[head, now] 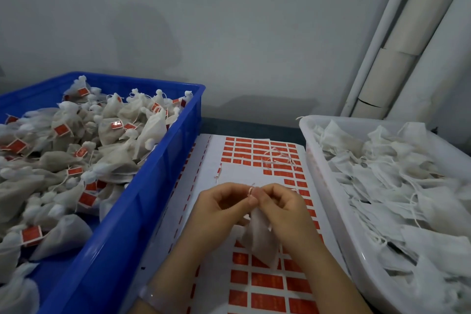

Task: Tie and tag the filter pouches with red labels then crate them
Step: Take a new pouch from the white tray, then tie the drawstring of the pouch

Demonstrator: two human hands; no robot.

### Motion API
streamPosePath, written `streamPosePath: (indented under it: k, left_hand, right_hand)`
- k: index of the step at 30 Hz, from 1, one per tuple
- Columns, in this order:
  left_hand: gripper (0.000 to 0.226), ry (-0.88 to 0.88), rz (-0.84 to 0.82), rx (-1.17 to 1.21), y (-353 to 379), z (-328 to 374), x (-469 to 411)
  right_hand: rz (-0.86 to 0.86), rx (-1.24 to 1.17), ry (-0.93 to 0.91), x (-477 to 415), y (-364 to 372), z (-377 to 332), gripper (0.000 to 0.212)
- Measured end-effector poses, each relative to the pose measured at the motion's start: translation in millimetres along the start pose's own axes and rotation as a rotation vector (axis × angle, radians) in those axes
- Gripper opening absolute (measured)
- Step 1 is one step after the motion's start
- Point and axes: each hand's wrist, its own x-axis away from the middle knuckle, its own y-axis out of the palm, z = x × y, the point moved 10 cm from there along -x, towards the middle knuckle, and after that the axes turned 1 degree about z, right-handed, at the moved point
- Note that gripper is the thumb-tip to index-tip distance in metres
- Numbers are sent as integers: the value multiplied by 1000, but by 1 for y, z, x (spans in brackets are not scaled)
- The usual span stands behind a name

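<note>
Plain grey wall [229,20] behind; white pipe [377,33] and cardboard tubes [397,69] lean at right; dim light.

Left hand [224,208] and right hand [281,208] meet fingertip to fingertip, curled fingers pinching a red label [250,190].

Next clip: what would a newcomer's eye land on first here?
The blue crate on the left, heaped with tagged pouches. At centre, the left hand and right hand pinch a red label above a hanging pouch, over a label sheet; a white bin of untagged pouches sits right.
</note>
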Motion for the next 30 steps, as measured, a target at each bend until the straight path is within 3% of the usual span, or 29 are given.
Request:
streamPosePath:
  k: [6, 9, 16, 21, 25, 27, 30]
  left_hand:
    - [6, -107, 66, 95, -11, -12, -2]
    - [7, -105, 110, 131, -16, -12, -2]
    - [12, -155, 138, 285, -16, -13, 0]
    - [9, -177, 180, 412, -19, -11, 1]
    - [30, -235, 261, 568, -29, -16, 1]
    - [31, -221, 266, 554, -31, -15, 1]
    - [24, -195, 238, 471, -27, -13, 2]
  right_hand:
    - [26, -60, -34, 2, 0, 0, 38]
    - [-4, 14, -88, 3, 4, -3, 15]
    - [101, -3, -210, 5, -8, -7, 19]
    - [3, -3, -222, 5, 1, -7, 18]
    - [-32, -52, -197, 6, 5, -6, 10]
    - [-6, -10, -184, 7, 6, -4, 17]
    - [55, 28, -193, 7, 2, -4, 8]
